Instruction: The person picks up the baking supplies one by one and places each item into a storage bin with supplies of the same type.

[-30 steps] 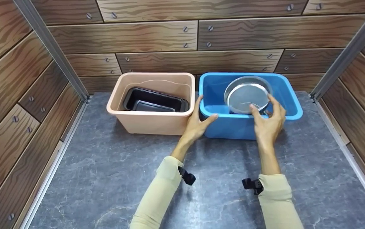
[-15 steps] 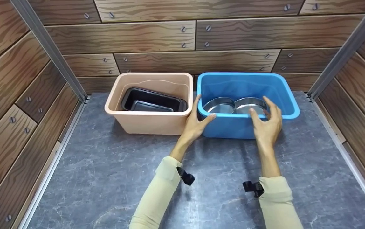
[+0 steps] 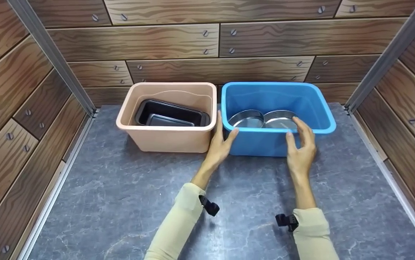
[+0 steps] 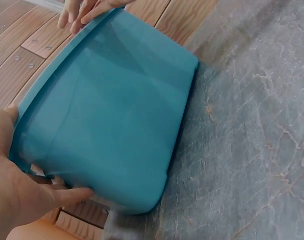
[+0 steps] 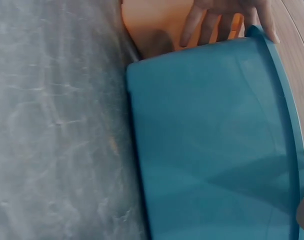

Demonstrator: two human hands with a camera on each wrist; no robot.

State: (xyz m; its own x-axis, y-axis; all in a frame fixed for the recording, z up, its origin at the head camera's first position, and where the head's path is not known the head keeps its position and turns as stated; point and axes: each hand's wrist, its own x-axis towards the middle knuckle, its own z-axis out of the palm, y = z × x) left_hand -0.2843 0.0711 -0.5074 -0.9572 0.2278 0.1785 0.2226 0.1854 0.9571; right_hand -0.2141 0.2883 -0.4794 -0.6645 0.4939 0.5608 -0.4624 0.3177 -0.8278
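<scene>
A blue bin (image 3: 261, 143) stands on the grey marbled floor. Inside it, two round silver cake pans lie side by side, a left one (image 3: 249, 122) and a right one (image 3: 279, 123). My left hand (image 3: 219, 146) rests at the bin's front left corner, thumb by the rim and extended fingers along its left side. Over the front rim, near the right pan, is my right hand (image 3: 301, 153); its fingers are spread and hold nothing. The right wrist view shows the left fingers (image 5: 207, 25) loose against the bin's side.
Close on the left of the blue bin stands a peach bin (image 3: 173, 141) with dark loaf pans (image 3: 171, 113) in it. A wood-patterned wall (image 3: 171, 39) rises behind both bins. More such panels with metal corner strips bound the left and right sides.
A round pan in my right hand went down into the blue bin and was let go. That hand has since drawn slightly back toward me. My left hand has stayed at the corner.
</scene>
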